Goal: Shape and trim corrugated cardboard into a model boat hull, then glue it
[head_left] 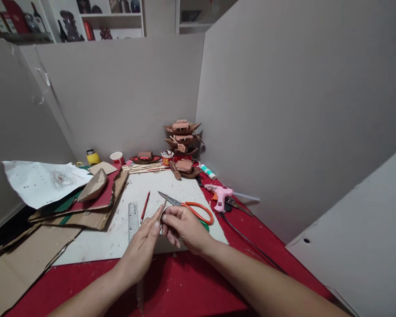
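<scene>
Above the white board, a thin brown strip [165, 203], perhaps cardboard, is held upright between my two hands. My left hand [141, 246] is closed on it, thumb pressed against straight fingers. From the other side my right hand [186, 226] pinches the strip, its lower fingers curled; the strip's lower end is hidden. Just behind my hands lie scissors [201, 210] with orange handles, blades pointing left. A red pencil [145, 206] and a clear ruler [132, 220] rest on the board left of my fingers.
Cardboard sheets [95, 220] are piled left, topped by a folded cardboard piece [94, 187] and white paper [36, 182]. Several model boats [183, 127] are stacked behind, near thin sticks [145, 168]. At right a pink glue gun [221, 196] trails its cable. Grey partitions [119, 88] enclose the table.
</scene>
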### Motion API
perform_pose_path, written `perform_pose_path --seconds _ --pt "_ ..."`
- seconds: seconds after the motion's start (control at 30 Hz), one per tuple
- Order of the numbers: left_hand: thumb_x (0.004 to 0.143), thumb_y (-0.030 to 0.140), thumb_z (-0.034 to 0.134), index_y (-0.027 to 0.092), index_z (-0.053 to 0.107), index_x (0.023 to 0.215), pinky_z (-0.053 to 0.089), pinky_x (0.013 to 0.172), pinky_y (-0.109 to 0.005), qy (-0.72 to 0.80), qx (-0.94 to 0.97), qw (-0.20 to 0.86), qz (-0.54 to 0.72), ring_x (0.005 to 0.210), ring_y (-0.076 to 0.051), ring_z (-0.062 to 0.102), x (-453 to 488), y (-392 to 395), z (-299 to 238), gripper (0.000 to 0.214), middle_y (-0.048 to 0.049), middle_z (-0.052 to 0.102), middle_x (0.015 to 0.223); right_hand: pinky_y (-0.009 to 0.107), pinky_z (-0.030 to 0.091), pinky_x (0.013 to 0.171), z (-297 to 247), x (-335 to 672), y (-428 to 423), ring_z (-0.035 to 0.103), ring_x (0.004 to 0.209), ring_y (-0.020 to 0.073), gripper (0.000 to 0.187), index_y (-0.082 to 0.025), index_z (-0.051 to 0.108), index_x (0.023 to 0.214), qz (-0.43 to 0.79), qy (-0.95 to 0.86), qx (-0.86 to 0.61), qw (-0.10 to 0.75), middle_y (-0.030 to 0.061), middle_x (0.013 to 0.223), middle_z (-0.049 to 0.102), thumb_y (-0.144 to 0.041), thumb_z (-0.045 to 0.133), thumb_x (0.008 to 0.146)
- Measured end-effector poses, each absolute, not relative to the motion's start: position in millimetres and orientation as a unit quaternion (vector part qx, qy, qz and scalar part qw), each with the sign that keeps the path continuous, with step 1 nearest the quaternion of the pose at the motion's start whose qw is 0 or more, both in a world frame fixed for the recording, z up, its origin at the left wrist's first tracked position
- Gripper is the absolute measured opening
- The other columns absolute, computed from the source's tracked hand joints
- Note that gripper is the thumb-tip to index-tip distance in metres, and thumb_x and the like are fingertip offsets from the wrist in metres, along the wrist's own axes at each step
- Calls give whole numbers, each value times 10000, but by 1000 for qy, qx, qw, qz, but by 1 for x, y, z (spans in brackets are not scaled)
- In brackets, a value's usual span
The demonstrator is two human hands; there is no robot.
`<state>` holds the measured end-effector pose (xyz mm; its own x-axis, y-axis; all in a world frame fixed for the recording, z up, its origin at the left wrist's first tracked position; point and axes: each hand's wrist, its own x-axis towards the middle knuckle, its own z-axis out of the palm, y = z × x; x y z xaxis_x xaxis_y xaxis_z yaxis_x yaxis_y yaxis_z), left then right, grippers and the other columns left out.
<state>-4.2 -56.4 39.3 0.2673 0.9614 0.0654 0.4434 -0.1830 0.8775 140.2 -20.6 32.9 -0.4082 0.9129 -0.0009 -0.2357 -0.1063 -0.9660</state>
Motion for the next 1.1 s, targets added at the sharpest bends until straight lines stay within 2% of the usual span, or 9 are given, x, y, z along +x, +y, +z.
perform_pose_path --seconds 0.17,0.33,0.5,0.7,0.87,1.0,1.1 --pt "933 488 302 176 399 1398 172 1158 -405 502 685 402 343 1365 -201 317 -4 -57 38 568 -59 398 1466 123 266 268 29 137 -21 397 277 30 172 -166 503 571 626 -508 -371 461 -67 439 546 -245 544 719" --pt "936 458 324 179 437 1379 221 1143 -398 471 663 438 383 1351 -219 346 -1 -55 37 534 -64 457 1425 133 281 298 20 135 -22 398 287 30 174 -167 502 583 607 -510 -353 497 -66 444 550 -238 555 733" --pt "924 485 338 165 514 1324 395 1032 -401 449 632 478 412 1193 -258 524 4 -55 33 541 -97 652 1188 141 315 330 16 135 -24 403 302 32 209 -169 498 611 590 -513 -349 517 -61 449 550 -290 560 770" --pt "908 535 331 156 673 1057 502 842 -331 453 592 522 414 924 -234 633 7 -56 28 532 -70 718 939 171 348 322 17 136 -29 424 320 60 159 -183 517 631 552 -538 -378 513 -52 459 540 -280 556 750" --pt "906 517 363 157 668 844 506 767 -297 478 581 517 407 776 -194 609 7 -54 27 476 -37 692 783 174 395 384 16 138 -31 463 402 66 120 -181 534 622 516 -570 -387 508 -44 506 540 -234 589 714" --pt "930 475 321 157 658 931 516 712 -288 444 556 573 406 757 -178 613 7 -52 28 463 -43 690 833 161 347 329 19 141 -25 438 311 58 249 -173 531 627 597 -504 -370 502 -40 440 555 -372 556 775" --pt "942 457 298 167 654 1023 506 748 -292 431 587 551 407 827 -189 614 6 -52 31 466 -48 692 908 153 326 308 20 143 -20 440 288 57 301 -156 566 635 637 -491 -350 480 -30 429 569 -418 559 782"
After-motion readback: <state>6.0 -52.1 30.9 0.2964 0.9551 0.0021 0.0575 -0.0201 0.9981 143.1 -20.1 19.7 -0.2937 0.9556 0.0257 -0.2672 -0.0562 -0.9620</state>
